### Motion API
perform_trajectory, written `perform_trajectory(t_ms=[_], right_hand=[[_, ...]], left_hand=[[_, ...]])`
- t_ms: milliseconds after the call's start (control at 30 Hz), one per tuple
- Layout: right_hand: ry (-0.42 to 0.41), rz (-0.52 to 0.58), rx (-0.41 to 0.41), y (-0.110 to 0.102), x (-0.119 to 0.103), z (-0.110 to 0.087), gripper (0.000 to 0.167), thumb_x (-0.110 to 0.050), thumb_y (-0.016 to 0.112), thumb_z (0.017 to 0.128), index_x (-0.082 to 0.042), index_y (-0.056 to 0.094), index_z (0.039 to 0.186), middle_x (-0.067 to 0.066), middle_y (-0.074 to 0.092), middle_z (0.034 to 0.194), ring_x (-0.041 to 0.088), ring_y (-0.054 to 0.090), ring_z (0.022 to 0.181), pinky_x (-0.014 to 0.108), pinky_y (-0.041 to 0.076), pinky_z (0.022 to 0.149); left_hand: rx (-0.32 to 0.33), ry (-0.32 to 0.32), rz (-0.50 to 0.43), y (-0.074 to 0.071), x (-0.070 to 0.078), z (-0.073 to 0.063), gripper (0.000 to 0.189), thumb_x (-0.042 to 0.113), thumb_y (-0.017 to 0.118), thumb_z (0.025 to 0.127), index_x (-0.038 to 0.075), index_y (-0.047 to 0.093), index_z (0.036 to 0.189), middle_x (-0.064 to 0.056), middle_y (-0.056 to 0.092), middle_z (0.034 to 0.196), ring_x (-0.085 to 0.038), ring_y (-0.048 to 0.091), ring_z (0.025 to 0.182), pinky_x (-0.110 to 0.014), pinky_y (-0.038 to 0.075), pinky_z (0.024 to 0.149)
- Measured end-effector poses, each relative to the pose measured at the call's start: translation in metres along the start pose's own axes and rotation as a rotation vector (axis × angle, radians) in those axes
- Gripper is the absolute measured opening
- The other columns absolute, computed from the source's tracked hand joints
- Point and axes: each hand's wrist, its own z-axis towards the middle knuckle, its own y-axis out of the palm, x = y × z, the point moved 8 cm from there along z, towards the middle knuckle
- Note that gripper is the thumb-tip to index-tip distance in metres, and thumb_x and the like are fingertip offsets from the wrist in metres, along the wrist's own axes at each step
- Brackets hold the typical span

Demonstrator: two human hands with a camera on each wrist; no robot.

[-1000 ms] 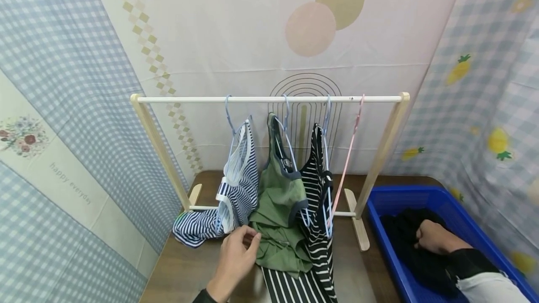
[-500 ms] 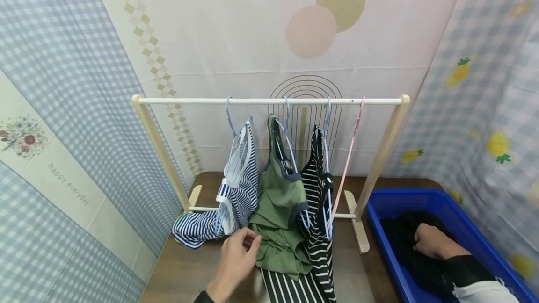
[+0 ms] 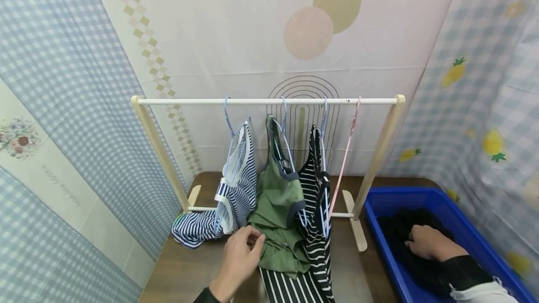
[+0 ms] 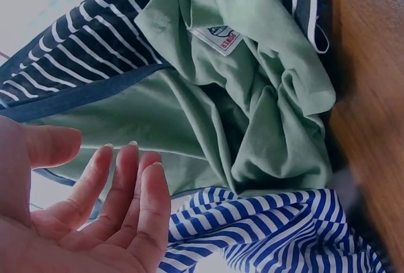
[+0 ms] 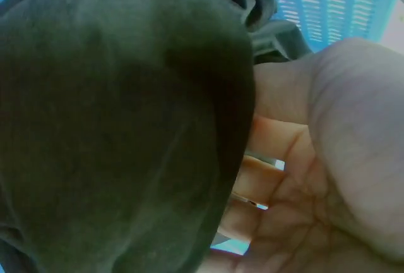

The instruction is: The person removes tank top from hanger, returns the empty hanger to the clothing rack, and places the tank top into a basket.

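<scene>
My left hand hovers in front of the green tank top, fingers loosely bent and holding nothing. The left wrist view shows a gap between the thumb and fingertips, with green cloth behind them. Inside the blue basket at the right, my right hand grips a black garment. Up close, the dark cloth is caught between thumb and fingers, its fingertips hidden behind the fabric. The garment's kind cannot be made out.
A rack with a white rail stands on the brown table. From it hang a blue-striped top, the green tank top, a black striped garment and a pink hanger. Patterned curtains enclose the back and sides.
My left hand has shifted slightly right toward the green tank top. The right hand stays in the basket on the black garment, its fingers a little differently placed. The hanging clothes look unchanged.
</scene>
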Motion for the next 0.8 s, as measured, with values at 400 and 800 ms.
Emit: perform_trajectory(t_ms=[400, 800], right_hand=[[0.088, 0.053, 0.072, -0.035, 0.001, -0.013, 0.062, -0.043, 0.062, 0.106, 0.01, 0.064, 0.137, 0.025, 0.077, 0.102, 0.03, 0.072, 0.084, 0.053, 0.058, 0.071], [-0.006, 0.229, 0.73, -0.079, -0.084, -0.06, 0.026, -0.031, 0.073, 0.101, -0.008, 0.085, 0.103, 0.013, 0.082, 0.093, 0.019, 0.068, 0.069, 0.036, 0.051, 0.058]], left_hand=[[-0.012, -0.018, -0.031, -0.002, -0.001, 0.0, 0.007, 0.021, 0.075, 0.097, 0.02, 0.072, 0.09, 0.006, 0.072, 0.088, -0.002, 0.067, 0.078, -0.021, 0.056, 0.071], [0.003, -0.024, -0.058, -0.003, 0.005, 0.003, 0.007, 0.021, 0.075, 0.097, 0.021, 0.073, 0.09, 0.006, 0.073, 0.09, -0.004, 0.067, 0.08, -0.02, 0.055, 0.07]])
